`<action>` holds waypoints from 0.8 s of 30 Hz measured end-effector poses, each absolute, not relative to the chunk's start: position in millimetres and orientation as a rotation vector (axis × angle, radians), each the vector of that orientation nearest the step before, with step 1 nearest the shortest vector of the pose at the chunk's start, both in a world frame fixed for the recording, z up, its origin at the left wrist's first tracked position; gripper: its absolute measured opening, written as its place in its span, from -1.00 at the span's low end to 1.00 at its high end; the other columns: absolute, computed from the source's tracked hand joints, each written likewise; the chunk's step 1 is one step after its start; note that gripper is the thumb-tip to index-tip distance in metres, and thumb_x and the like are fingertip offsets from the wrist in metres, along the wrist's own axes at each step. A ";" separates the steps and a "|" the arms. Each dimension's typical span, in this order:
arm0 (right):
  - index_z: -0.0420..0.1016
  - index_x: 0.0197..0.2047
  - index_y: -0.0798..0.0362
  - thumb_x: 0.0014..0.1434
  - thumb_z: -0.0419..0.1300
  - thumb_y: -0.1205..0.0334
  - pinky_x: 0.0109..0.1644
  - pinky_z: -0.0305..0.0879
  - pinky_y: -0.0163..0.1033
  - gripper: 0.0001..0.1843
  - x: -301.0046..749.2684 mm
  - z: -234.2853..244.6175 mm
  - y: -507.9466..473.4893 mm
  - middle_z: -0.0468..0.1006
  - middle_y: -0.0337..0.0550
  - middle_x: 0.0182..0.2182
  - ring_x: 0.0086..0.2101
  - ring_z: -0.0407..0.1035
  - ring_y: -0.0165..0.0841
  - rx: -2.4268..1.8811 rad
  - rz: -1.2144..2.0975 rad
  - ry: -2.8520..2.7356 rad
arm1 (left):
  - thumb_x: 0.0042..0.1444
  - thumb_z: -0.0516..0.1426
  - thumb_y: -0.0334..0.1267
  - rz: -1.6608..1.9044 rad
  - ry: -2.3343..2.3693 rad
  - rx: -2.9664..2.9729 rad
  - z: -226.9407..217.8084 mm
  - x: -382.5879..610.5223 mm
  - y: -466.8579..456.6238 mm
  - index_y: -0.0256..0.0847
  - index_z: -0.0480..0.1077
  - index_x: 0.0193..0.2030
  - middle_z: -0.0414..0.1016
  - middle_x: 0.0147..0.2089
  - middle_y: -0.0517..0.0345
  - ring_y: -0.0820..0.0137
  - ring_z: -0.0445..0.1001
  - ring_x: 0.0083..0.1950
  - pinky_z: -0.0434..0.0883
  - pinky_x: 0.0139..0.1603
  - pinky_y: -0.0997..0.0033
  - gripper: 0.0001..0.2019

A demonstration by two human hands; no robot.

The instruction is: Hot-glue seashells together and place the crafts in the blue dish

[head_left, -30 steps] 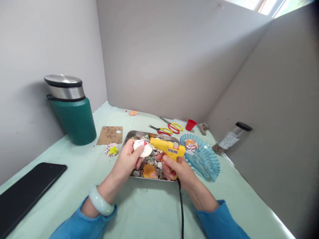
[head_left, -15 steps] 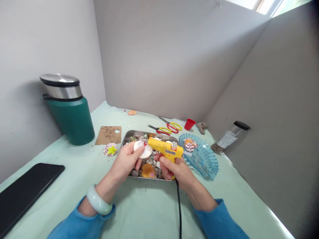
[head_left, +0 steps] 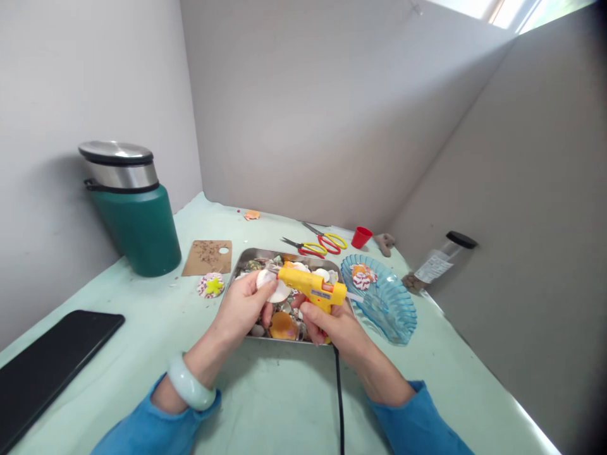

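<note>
Between the thumb and fingers of my left hand [head_left: 244,298] is a white seashell [head_left: 279,291], held above a metal tray [head_left: 246,254] of assorted shells. My right hand [head_left: 334,321] is wrapped round the grip of a yellow glue gun [head_left: 308,284]. Its nozzle points left and lies at the upper part of the shell; whether it touches cannot be made out. A clear glue stick [head_left: 355,297] juts from the back of the gun, and a black cord [head_left: 339,398] runs down from its handle. An orange shell [head_left: 283,326] lies in the tray below my hands.
Right of the tray stands a blue shell-shaped dish [head_left: 401,309] with a decorated piece [head_left: 363,277]. Behind are two pairs of scissors [head_left: 327,243] and a red cup [head_left: 361,237]. To the left are a green bottle [head_left: 135,227], brown card [head_left: 207,258], decorated disc [head_left: 210,285] and black phone [head_left: 57,360].
The glue gun has shifted slightly left and down, with its nozzle moving across the shell. The shell is tilted a little differently. Both hands keep their hold.
</note>
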State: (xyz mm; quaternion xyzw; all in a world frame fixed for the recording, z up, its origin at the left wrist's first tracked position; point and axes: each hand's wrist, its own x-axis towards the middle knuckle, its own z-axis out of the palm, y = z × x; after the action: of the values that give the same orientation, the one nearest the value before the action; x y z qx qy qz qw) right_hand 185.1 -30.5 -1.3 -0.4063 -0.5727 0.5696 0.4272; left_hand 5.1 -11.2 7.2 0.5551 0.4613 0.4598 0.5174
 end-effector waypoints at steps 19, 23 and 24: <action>0.44 -0.29 0.07 0.09 0.25 0.00 -0.62 0.02 -0.36 -0.70 181.2 1.6 -33.6 0.19 -0.43 -0.77 -0.72 0.04 -0.53 -1.062 1.365 -1.423 | 0.11 0.10 -0.07 1.146 1.086 1.301 8.3 5.8 -10.5 -0.19 0.25 -0.42 0.29 -0.78 0.32 0.50 0.20 -0.70 0.14 -0.60 0.56 -0.76; 0.44 -0.27 0.06 0.09 0.24 -0.02 -0.62 0.01 -0.36 -0.69 181.1 0.5 -33.4 0.19 -0.43 -0.76 -0.72 0.03 -0.53 -1.056 1.359 -1.402 | 0.09 0.12 -0.05 1.164 1.079 1.285 8.6 6.3 -10.3 -0.20 0.28 -0.41 0.29 -0.78 0.32 0.51 0.19 -0.70 0.14 -0.61 0.57 -0.75; 0.44 -0.26 0.06 0.09 0.25 -0.03 -0.62 0.01 -0.35 -0.69 181.3 -0.1 -33.2 0.20 -0.42 -0.75 -0.71 0.03 -0.53 -1.064 1.361 -1.409 | 0.09 0.12 -0.05 1.166 1.076 1.280 8.4 6.2 -10.3 -0.20 0.28 -0.42 0.29 -0.78 0.32 0.50 0.20 -0.70 0.15 -0.60 0.56 -0.75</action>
State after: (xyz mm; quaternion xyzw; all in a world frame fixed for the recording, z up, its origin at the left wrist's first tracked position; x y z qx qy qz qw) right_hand 181.3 -33.2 -0.1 -0.4285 -0.5675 0.5479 0.4406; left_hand 6.2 -10.3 8.4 0.5346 0.4496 0.4873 0.5240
